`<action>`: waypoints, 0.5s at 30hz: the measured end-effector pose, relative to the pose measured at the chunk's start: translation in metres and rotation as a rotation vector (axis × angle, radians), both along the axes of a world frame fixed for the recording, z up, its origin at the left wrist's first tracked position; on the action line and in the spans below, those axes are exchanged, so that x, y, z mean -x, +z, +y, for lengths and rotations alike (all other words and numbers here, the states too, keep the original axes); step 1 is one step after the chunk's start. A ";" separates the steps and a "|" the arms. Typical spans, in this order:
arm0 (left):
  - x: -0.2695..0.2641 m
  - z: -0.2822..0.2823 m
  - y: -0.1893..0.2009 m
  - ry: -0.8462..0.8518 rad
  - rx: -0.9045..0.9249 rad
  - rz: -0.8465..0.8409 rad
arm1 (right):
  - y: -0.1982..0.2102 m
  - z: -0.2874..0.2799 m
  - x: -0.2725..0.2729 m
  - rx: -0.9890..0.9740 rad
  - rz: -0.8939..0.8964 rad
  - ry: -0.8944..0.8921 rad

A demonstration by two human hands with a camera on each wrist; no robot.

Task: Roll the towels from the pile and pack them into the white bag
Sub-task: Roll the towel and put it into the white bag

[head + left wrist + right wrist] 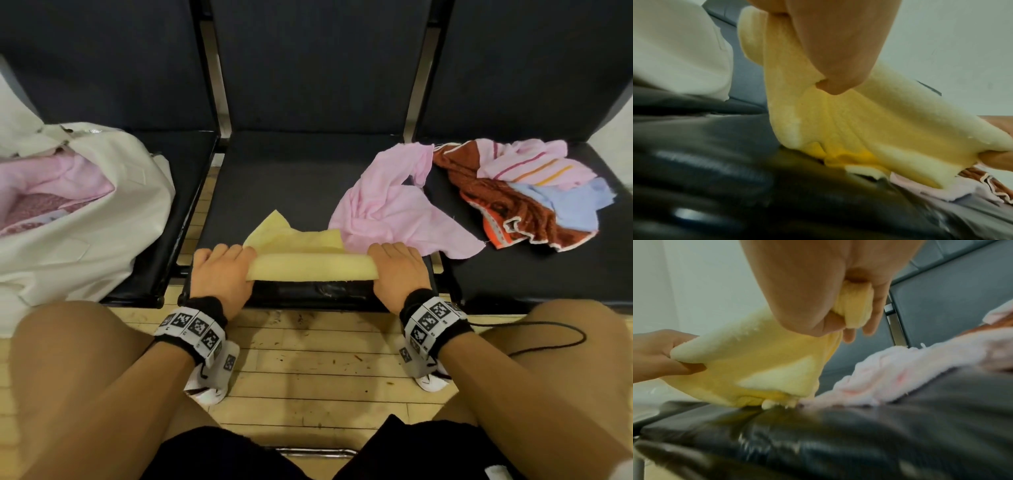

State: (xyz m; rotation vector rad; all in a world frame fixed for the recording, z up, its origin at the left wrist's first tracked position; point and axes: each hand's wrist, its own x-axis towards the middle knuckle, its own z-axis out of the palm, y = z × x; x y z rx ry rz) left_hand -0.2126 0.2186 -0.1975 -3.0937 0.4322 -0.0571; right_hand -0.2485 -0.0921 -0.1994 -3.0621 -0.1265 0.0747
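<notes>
Rolling the yellow towel

Gripping the yellow towel (296,266) on the middle seat (294,171), my left hand (219,274) and right hand (399,270) curl round its rolled ends. The white bag (113,219) sits left of it, the towel pile (513,195) right.

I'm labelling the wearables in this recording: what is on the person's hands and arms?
Both hands, left hand and right hand, are bare, with no sleeves. Each wrist carries a black band with white blocks bearing black square markers. A thin black cable loops from the right band.

Pale yellow towel (295,266), plain pink towel (390,205), rust-brown towel (496,202), white bag (85,226) lined pink, black seats (294,171).
</notes>
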 end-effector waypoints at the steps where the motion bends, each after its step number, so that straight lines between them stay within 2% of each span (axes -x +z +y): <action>1: -0.003 0.001 0.010 0.021 0.002 -0.030 | 0.010 -0.001 -0.002 -0.007 0.008 0.000; 5: -0.019 0.004 0.043 0.007 0.021 -0.090 | 0.050 -0.003 -0.013 -0.093 0.058 -0.024; 7: -0.029 0.005 0.065 0.017 0.010 -0.094 | 0.071 -0.006 -0.023 -0.070 0.055 0.022; 10: -0.042 0.007 0.102 0.059 0.008 -0.156 | 0.105 -0.009 -0.035 -0.040 0.009 0.098; 15: -0.057 0.012 0.157 0.168 0.112 -0.229 | 0.160 -0.015 -0.057 -0.139 -0.055 0.097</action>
